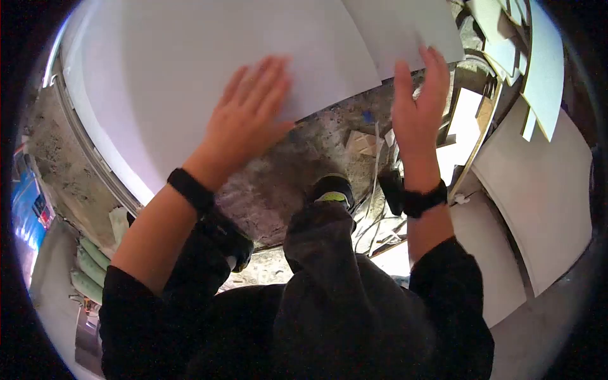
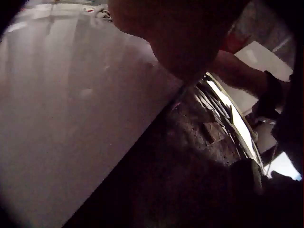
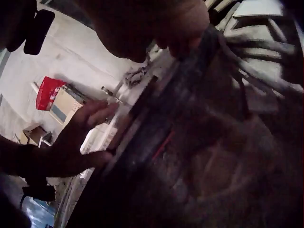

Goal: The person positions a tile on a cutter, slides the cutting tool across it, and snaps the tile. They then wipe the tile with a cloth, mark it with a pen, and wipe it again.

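Observation:
A large white board [image 1: 158, 69] spans the upper part of the head view. Its right edge overlaps a second white sheet [image 1: 405, 28]. My left hand [image 1: 250, 111] lies flat over the big board close to its near edge, fingers straight and slightly blurred. At the near edge of the second sheet is my right hand [image 1: 418, 104], thumb and fingers extended and apart, with nothing gripped. In the left wrist view the board's straight edge [image 2: 137, 142] runs diagonally below the dark left hand [image 2: 185, 38]. The right wrist view shows the left hand [image 3: 78, 137] across the board's edge.
White offcuts [image 1: 506, 57] are piled at the right, and larger panels [image 1: 538, 190] lean beside them. Scraps and a pale strip [image 1: 378, 145] litter the dirty floor near my shoe [image 1: 332, 188]. Green rolled bags [image 1: 88, 266] lie at lower left. A red bag [image 3: 50, 93] stands beyond.

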A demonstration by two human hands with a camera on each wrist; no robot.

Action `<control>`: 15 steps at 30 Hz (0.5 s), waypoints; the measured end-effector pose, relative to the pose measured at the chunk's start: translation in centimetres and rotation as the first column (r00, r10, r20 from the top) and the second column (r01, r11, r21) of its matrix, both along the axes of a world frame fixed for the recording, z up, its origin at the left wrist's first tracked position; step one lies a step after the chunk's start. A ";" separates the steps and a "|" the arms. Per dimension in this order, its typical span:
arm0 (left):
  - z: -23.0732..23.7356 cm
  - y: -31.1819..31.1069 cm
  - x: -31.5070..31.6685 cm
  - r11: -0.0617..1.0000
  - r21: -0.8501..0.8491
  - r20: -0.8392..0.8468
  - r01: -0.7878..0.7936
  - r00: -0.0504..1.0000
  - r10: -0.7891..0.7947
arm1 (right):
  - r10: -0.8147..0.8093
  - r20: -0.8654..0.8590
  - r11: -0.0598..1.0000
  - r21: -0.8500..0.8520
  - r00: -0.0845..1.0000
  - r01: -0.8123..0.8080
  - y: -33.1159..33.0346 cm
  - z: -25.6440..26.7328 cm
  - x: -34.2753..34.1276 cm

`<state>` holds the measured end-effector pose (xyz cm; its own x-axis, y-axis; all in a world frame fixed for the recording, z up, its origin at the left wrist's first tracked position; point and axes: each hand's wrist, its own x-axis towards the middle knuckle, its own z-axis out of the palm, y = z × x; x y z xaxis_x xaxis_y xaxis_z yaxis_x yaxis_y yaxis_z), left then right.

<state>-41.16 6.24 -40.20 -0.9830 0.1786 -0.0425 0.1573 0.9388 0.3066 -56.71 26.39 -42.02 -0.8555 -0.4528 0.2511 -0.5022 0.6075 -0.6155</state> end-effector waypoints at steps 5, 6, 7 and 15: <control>-0.8 -6.4 10.1 0.729 -0.183 -0.070 -0.660 0.748 0.660 | -0.119 -0.103 0.944 0.297 0.988 0.144 -6.8 -3.2 -2.1; -1.6 -7.6 12.8 0.582 -0.287 -0.099 -0.761 0.628 0.772 | -0.160 -0.146 0.907 0.368 0.976 0.203 -7.5 -3.7 -2.0; -2.9 -9.0 15.9 0.371 -0.320 -0.095 -0.872 0.419 0.903 | -0.193 -0.074 0.887 0.413 0.978 0.206 -7.9 -3.1 -2.0; -4.5 -8.8 18.4 -0.432 -0.336 0.051 -0.837 -0.474 0.879 | -0.458 -0.075 0.701 0.583 0.886 0.412 -9.2 -2.2 -1.2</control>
<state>-22.74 -2.55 -44.74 0.3282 -0.9327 -0.1498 -0.9441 -0.3292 -0.0187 -57.95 17.19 -44.27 -0.9980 -0.0633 0.0038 -0.0634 0.9923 -0.1063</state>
